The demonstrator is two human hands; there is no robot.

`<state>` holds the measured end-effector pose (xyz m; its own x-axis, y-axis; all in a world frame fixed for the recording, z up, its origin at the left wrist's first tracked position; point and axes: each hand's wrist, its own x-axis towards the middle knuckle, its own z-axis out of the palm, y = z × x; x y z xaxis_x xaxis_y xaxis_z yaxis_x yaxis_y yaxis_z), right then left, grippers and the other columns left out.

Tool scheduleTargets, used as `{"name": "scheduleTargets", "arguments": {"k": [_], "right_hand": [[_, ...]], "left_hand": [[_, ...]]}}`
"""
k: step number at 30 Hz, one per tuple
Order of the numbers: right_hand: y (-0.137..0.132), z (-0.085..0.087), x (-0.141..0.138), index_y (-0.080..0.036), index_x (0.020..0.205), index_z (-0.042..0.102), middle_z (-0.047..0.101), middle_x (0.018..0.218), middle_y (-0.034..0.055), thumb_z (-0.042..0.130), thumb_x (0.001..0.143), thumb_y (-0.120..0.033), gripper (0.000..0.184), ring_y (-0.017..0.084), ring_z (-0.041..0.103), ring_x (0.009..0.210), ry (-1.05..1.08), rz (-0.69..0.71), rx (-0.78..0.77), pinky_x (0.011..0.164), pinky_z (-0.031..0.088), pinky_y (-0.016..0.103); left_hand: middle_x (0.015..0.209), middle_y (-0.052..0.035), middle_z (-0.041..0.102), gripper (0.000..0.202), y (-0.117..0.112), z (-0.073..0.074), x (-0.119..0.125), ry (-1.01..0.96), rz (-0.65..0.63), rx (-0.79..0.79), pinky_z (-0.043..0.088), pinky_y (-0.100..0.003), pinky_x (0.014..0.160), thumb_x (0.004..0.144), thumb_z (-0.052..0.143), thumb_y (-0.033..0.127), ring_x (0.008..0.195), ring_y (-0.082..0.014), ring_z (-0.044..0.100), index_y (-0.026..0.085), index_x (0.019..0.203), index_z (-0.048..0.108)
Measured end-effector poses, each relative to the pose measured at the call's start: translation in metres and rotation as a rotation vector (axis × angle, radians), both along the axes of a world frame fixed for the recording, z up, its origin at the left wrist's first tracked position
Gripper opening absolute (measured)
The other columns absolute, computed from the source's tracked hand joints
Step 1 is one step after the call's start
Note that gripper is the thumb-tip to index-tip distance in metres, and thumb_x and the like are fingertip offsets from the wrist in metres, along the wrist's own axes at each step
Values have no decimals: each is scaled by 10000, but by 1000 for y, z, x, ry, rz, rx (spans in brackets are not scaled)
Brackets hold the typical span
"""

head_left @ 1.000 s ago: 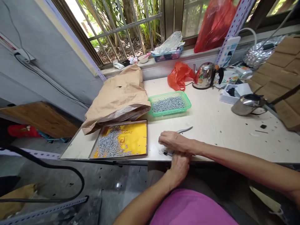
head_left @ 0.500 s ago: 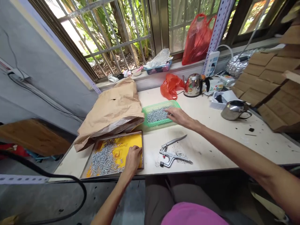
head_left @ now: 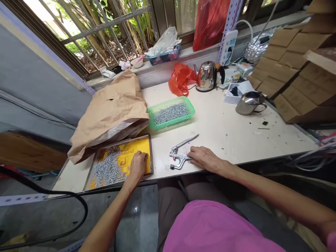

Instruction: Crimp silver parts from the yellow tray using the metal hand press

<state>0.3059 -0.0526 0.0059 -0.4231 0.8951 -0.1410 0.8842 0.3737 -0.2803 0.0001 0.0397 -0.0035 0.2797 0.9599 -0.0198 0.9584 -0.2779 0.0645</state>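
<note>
Pliers [head_left: 180, 154] are being gripped loosely by the right hand [head_left: 203, 158] on the tabletop [head_left: 236, 133]; the yellow tray [head_left: 123, 163] is being touched by the left hand [head_left: 138, 166], grip open.

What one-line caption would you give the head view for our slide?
Left hand rests in a yellow tray of small metal pieces; right hand touches snap pliers on the white table.

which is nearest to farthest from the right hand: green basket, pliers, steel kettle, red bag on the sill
1. pliers, touching the right hand, on its left
2. green basket, mid-table
3. steel kettle, at the table's back
4. red bag, up on the sill
</note>
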Motion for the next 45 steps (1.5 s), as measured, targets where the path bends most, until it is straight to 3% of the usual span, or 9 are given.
{"name": "scheduleTargets", "arguments": {"k": [3, 6, 10, 12, 17, 20, 23, 32, 45], "right_hand": [[5, -8, 5, -163, 932, 629, 604, 950, 75, 454, 936, -134, 178, 179, 567, 845, -61, -6, 60, 741, 354, 303], [12, -18, 14, -171, 908, 625, 604, 937, 75, 433, 934, -101, 206, 187, 558, 857, -77, -39, 147, 726, 327, 314], [18, -20, 26, -173, 923, 629, 600, 946, 81, 422, 954, -139, 212, 190, 551, 856, -102, -64, 151, 730, 317, 319], [18, -20, 28, -171, 938, 628, 597, 961, 85, 417, 960, -147, 213, 188, 546, 853, -112, -73, 145, 735, 318, 319], [16, -20, 24, -176, 965, 624, 593, 1000, 85, 432, 954, -141, 195, 199, 536, 895, -108, -98, 141, 738, 325, 322], [14, -20, 21, -168, 969, 625, 594, 1007, 86, 443, 940, -112, 193, 205, 531, 914, -110, -127, 133, 745, 330, 321], [13, -19, 20, -167, 970, 626, 596, 1020, 86, 439, 937, -98, 202, 208, 527, 929, -100, -144, 140, 747, 335, 322], [14, -23, 20, -173, 947, 628, 602, 1004, 79, 442, 934, -99, 201, 209, 526, 919, -64, -155, 152, 730, 339, 323], [14, -29, 23, -189, 936, 606, 597, 982, 65, 448, 948, -144, 164, 195, 523, 883, -59, -146, 223, 633, 318, 313]], "left_hand": [[917, -101, 645, 272, -4, 4, -2, 2, 34, 22, 459, -317, 758, 872, 436, 236, 917, -237, 611, 179, 850, 701], [859, -77, 678, 219, -11, 16, 10, -203, 106, -30, 474, -303, 727, 832, 490, 277, 832, -215, 636, 177, 826, 685], [615, -4, 630, 281, -30, 35, 51, -617, 277, -290, 431, -240, 486, 766, 578, 414, 496, -140, 570, 169, 865, 674], [569, 15, 597, 307, -38, 38, 73, -775, 317, -398, 380, -215, 419, 708, 639, 434, 427, -107, 511, 155, 831, 672], [582, 6, 592, 333, -47, 22, 107, -1104, 448, -847, 269, -168, 352, 551, 782, 371, 391, -41, 433, 116, 675, 608], [482, 41, 527, 313, -48, 7, 113, -1136, 512, -1008, 218, -158, 331, 558, 796, 326, 330, -15, 356, 113, 640, 582], [472, 43, 535, 270, -49, 0, 116, -1128, 559, -1043, 222, -156, 318, 601, 782, 289, 308, -18, 368, 114, 652, 583], [453, 29, 554, 129, -44, 0, 123, -1077, 645, -1086, 286, -138, 294, 755, 670, 142, 290, -37, 421, 103, 661, 592], [451, 15, 569, 212, -42, -5, 122, -1040, 721, -1181, 333, -125, 294, 852, 582, 142, 286, -42, 447, 113, 641, 583]]}}
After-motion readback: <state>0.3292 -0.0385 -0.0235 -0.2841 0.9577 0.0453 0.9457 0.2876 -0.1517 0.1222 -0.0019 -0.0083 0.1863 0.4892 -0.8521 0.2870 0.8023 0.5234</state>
